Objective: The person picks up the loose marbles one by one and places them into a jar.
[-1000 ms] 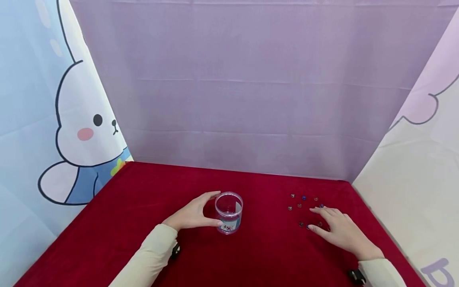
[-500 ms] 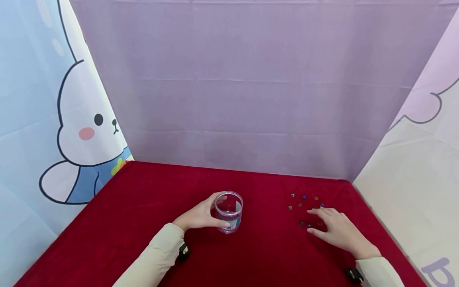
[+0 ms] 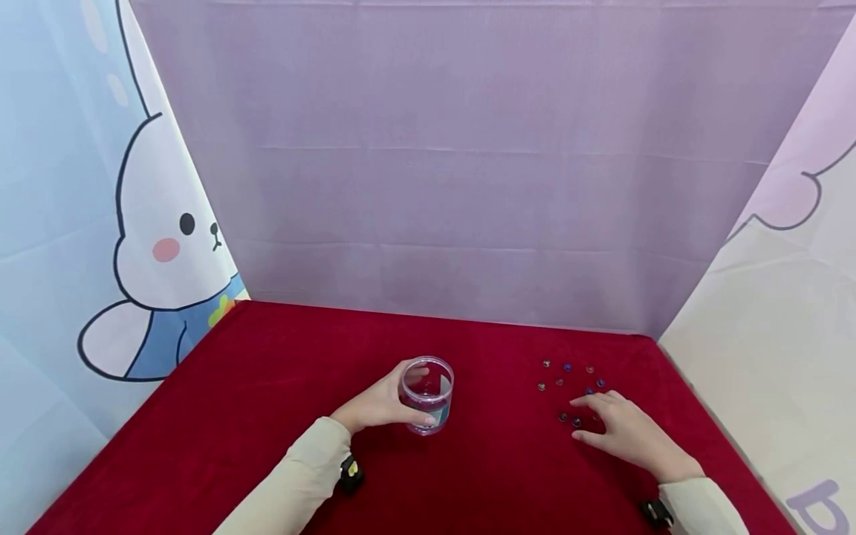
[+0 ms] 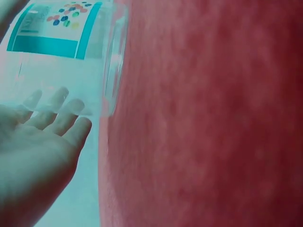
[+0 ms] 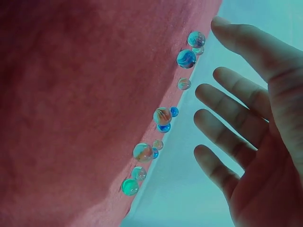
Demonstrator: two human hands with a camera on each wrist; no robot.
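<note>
My left hand point(image 3: 377, 403) grips a clear round plastic jar point(image 3: 435, 394) from its left side in the head view. The thumb lies across the front and the fingers go behind. In the left wrist view the fingertips show through the wall of the jar point(image 4: 52, 75), whose label pictures coloured dots. Several small glass marbles point(image 3: 559, 382) lie scattered on the red cloth. Just over the nearer ones hovers my right hand point(image 3: 628, 435), thumb and fingers apart, holding nothing. Blue, green and orange swirled marbles point(image 5: 143, 152) show in the right wrist view, apart from the fingers.
Red cloth point(image 3: 495, 461) covers the table. A purple fabric backdrop point(image 3: 428, 171) stands behind it. Printed curtains close both sides, with a cartoon rabbit point(image 3: 174, 245) on the left one.
My left hand has slid right and closed round the jar, which has hardly moved. My right hand has shifted slightly left and down, uncovering a blue marble.
</note>
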